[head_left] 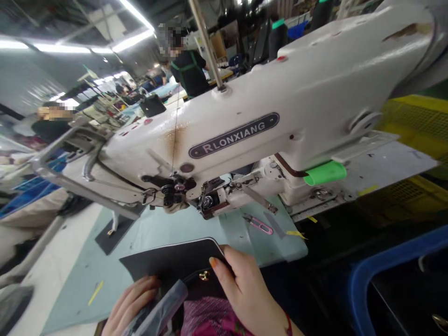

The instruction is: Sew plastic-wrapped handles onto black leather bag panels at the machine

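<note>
A flat black leather piece (171,263) with a pale stitched edge lies at the near edge of the pale green table (196,228). My right hand (245,289) rests on its right corner, fingers curled over the edge next to a small gold fitting (204,276). My left hand (131,305) is low at the left, fingers closed round a clear plastic wrapper (159,310) beside the piece. A white sewing machine (238,121) marked RLONXIANG stands above and behind the piece.
Pink thread snips (259,225) lie on the table under the machine arm. A green roll (325,172) sits at the machine's base. Yellow crates (416,121) stand at the right, a blue bin (385,275) at lower right. Other people work in the background.
</note>
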`<state>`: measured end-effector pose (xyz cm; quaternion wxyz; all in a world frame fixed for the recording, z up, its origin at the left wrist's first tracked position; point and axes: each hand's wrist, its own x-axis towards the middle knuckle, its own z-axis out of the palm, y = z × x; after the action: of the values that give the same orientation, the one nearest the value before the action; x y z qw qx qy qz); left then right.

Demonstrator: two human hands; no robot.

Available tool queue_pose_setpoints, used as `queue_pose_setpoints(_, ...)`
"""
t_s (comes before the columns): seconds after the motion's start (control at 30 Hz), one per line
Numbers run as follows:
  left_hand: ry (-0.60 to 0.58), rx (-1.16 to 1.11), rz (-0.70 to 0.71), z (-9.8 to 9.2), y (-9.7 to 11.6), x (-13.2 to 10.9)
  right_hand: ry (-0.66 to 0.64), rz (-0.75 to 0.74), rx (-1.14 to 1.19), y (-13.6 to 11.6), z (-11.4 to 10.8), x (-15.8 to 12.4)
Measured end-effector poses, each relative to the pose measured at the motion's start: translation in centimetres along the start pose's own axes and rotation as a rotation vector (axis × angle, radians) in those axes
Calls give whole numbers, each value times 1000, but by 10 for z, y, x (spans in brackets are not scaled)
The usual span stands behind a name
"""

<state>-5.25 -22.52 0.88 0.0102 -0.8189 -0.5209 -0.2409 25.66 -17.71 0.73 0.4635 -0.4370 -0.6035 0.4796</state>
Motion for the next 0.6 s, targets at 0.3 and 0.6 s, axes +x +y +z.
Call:
queue_pose_setpoints(0.3, -126, -11, 73, 20, 22, 29, 91, 49, 39, 30, -24, 11)
queue_pose_setpoints(0.6, -168, -40, 141, 19, 17, 26, 109, 27, -8, 22, -24, 11)
